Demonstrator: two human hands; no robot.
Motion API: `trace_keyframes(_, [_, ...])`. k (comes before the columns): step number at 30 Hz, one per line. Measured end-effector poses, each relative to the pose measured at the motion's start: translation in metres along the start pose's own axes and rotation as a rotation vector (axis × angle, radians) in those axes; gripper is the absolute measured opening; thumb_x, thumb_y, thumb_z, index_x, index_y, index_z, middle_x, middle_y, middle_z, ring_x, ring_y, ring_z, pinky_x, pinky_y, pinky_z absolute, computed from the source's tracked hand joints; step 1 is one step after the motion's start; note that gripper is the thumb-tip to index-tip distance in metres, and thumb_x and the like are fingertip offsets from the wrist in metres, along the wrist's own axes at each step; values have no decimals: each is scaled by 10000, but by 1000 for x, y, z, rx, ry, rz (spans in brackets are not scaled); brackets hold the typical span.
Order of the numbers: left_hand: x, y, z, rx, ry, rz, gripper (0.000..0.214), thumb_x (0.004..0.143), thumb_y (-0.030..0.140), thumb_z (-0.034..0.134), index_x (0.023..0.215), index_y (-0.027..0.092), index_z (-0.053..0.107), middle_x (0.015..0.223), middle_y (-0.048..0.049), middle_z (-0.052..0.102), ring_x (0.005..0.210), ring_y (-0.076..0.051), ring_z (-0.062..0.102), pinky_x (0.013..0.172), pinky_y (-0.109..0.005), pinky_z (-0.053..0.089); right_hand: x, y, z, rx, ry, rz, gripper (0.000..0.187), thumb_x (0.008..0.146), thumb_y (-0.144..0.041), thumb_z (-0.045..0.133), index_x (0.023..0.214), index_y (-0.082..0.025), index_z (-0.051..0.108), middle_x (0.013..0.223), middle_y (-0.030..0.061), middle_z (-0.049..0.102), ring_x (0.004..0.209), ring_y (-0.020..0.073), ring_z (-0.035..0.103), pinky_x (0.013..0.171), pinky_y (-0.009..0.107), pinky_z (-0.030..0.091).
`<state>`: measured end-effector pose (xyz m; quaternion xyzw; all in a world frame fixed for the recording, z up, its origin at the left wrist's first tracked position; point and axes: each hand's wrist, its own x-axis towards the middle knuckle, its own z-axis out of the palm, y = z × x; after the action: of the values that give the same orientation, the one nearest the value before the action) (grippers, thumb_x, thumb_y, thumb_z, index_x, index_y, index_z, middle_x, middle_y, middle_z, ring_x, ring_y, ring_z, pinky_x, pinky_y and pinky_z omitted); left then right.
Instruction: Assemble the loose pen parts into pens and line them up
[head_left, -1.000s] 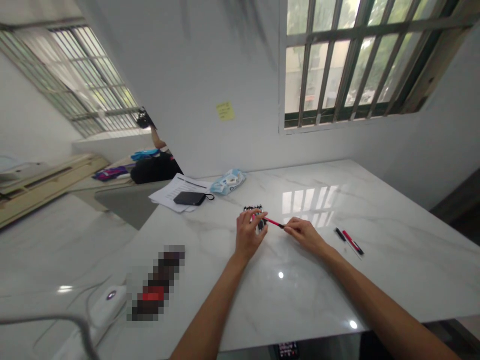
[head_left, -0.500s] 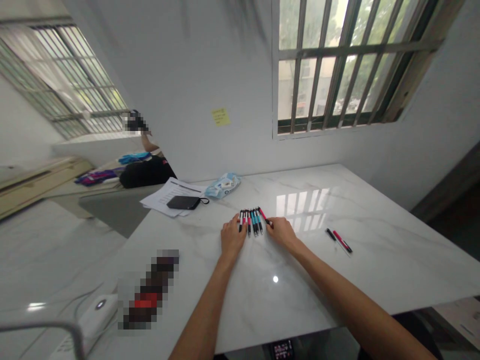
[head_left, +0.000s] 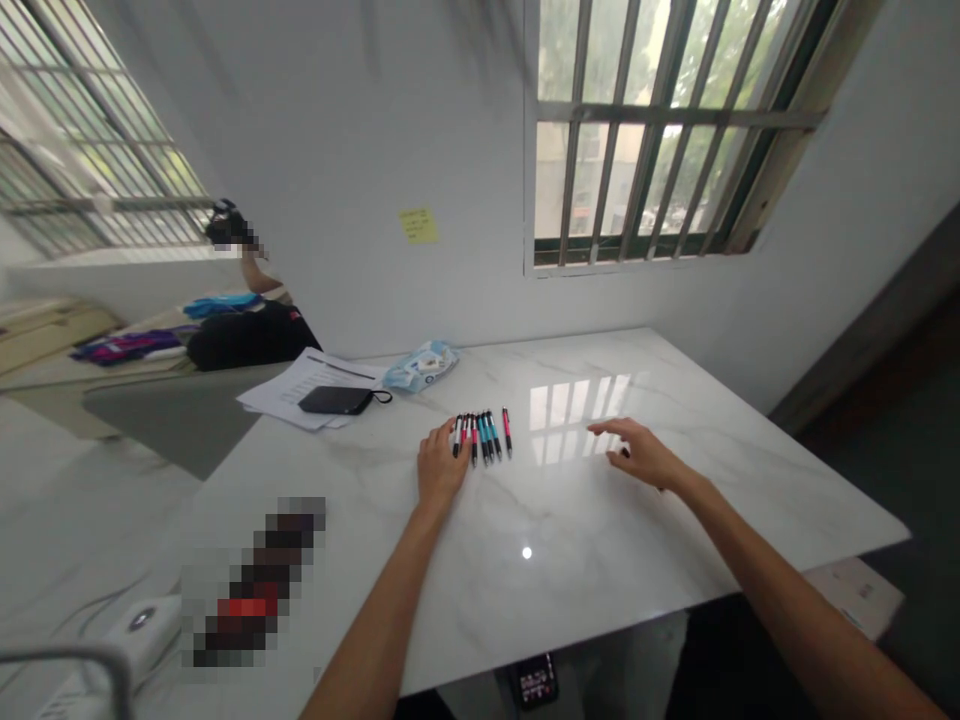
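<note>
My left hand [head_left: 441,465] lies on the table against the left side of a row of pens [head_left: 482,438], its fingers and thumb spread around the nearest ones. The row has red, white and teal pens with black grips, side by side. A single red pen [head_left: 507,432] lies just right of the row, slightly apart. My right hand [head_left: 641,452] is farther right over the table, thumb and fingers apart. Beneath it only small dark ends of pens show; the hand covers the rest.
Behind the row lies a blue-and-white soft pack [head_left: 421,367]. Papers [head_left: 281,388] with a black pouch [head_left: 335,400] on top lie at the back left. A blurred dark and red item [head_left: 259,580] is at the front left, near a white device [head_left: 142,625]. Another person's arm [head_left: 259,272] shows beyond.
My right hand has let go of the red pen at the row's right end and moved right over the other pens. The view has turned slightly right. My left hand stays by the row.
</note>
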<state>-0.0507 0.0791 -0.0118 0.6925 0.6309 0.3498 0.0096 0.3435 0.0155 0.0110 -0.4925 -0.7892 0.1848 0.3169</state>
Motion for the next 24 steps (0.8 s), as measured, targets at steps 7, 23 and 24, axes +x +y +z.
trace_keyframes(7, [-2,12,-3,-88,46,88,412,963,373,550,1316,185,646,1226,-128,691,1118,-306,620,1038,-456,481,-27,43,-63,-55,-207,113,611,807,-311,699,1413,-291,622,1403,72,670,1296,307,593,1059,490,509])
trace_keyframes(23, [-23,58,-1,78,-293,470,374,967,348,549,1306,295,698,1284,-41,735,1312,-327,531,1216,-600,266,-22,40,-41,-15,-31,129,457,823,-388,725,1268,-286,728,1326,62,722,1223,301,656,994,457,558])
trace_keyframes(24, [-23,56,-2,74,-266,457,362,964,356,557,1286,292,709,1253,-48,744,1292,-327,545,1217,-601,264,-23,38,-41,-30,6,125,456,827,-394,727,1271,-289,725,1310,63,729,1213,299,659,1004,467,554])
